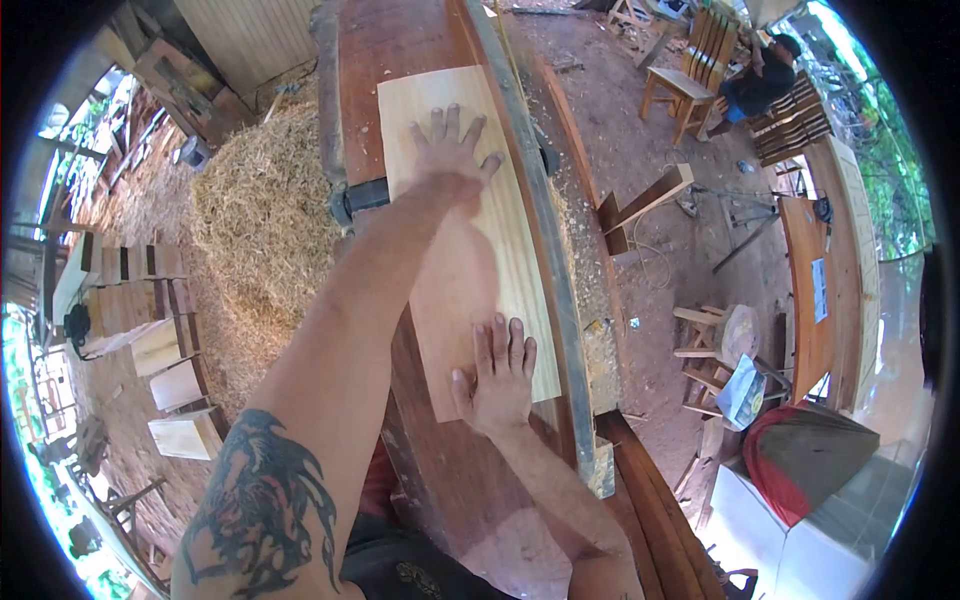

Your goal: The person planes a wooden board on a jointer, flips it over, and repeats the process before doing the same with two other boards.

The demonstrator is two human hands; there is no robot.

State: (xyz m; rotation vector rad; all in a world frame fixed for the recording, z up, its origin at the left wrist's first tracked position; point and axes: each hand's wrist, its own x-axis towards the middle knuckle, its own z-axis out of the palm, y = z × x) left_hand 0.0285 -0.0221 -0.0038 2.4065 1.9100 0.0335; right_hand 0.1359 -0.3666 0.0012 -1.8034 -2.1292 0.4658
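Observation:
A pale wooden board (520,300) lies flat along a reddish-brown wooden machine bed (400,40), beside a long raised rail (535,190). My left hand (450,145) presses palm-down on the board's far end, fingers spread and thumb out to the right. Nearer to me, my right hand (497,385) rests flat on the near end, its fingers stretched forward. Neither hand grips anything. A dark metal shaft end (357,201) sticks out at the left of the bed; the board hides whatever lies beneath it.
A big heap of wood shavings (260,190) stands left of the bed. Stacked board pieces (140,300) lie farther left. To the right are an upright timber (650,200), a round stool (738,332) and a wooden chair (685,80). A person (765,80) sits at the far right.

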